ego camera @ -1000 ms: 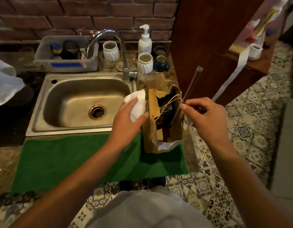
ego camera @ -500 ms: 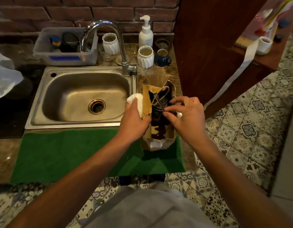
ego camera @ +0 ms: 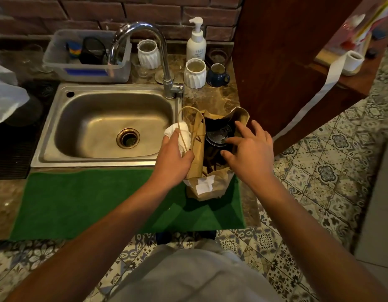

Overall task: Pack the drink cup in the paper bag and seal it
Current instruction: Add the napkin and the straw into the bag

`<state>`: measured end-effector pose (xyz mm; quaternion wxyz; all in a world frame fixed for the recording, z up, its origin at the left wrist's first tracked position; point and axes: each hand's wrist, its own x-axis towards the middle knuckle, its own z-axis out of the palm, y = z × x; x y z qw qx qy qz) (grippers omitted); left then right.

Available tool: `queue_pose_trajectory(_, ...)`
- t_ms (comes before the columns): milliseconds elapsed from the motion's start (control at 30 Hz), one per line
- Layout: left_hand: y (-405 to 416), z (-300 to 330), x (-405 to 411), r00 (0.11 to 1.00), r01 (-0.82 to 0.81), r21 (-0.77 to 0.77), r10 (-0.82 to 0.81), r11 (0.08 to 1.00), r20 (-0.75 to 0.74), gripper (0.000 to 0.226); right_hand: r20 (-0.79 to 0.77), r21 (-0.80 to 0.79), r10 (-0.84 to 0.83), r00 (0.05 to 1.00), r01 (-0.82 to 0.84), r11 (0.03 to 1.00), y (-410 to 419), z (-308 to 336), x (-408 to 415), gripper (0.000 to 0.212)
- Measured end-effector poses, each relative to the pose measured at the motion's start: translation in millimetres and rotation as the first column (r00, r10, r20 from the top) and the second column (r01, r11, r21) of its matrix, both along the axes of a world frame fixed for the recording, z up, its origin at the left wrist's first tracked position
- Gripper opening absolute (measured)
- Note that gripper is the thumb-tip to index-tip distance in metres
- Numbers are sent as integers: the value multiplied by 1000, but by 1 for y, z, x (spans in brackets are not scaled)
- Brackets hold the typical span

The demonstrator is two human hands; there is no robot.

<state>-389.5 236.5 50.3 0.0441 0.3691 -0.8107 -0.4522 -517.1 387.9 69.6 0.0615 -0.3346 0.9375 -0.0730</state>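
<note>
Drink cup (ego camera: 218, 136) upright inside paper bag (ego camera: 196, 158) at counter (ego camera: 210, 101) right edge; left hand (ego camera: 174, 158) grip pinching bag wall plus napkin (ego camera: 181, 132); right hand (ego camera: 247, 150) grip spread over cup lid

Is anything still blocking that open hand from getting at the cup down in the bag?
Nothing visible does. The bag stands open on top, and the cup shows dark-lidded inside it. The right hand hovers open over the mouth, fingertips at the lid. The left hand grips the bag's left wall with a white napkin, clear of the opening.
</note>
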Motion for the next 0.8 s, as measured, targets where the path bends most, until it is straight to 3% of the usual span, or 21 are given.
queue_pose_trajectory(167, -2, -1, 2, 999, 16, -19, -17, 1000, -48, 83, 35, -32, 12, 999, -10, 999, -6, 8, 3, 41)
queue_pose_trajectory(367, -6, 2, 1, 966, 14, 48, -1, 999, -260, 90, 77, -437, -13, 997, 46, 898, -18, 43, -3, 34)
queue_pose_trajectory(467, -4, 8, 1, 916, -21, 133, 72, 991, -394, 79, 99, -544, -19, 995, 70, 836, -32, 64, -15, 39)
queue_pose_trajectory(567, -3, 24, 1, 852, -31, 207, 134, 978, -506, 65, 284, -605, 49, 958, 139, 784, -46, 84, -28, 46)
queue_pose_trajectory(700, -6, 50, -1, 784, 89, 257, 92, 962, -614, 51, 496, -561, 233, 837, 103, 822, -58, 99, -36, 56)
queue_pose_trajectory(800, -3, 67, -5, 742, 154, 312, 99, 937, -663, 45, 495, -580, 291, 819, 63, 812, -57, 104, -36, 33)
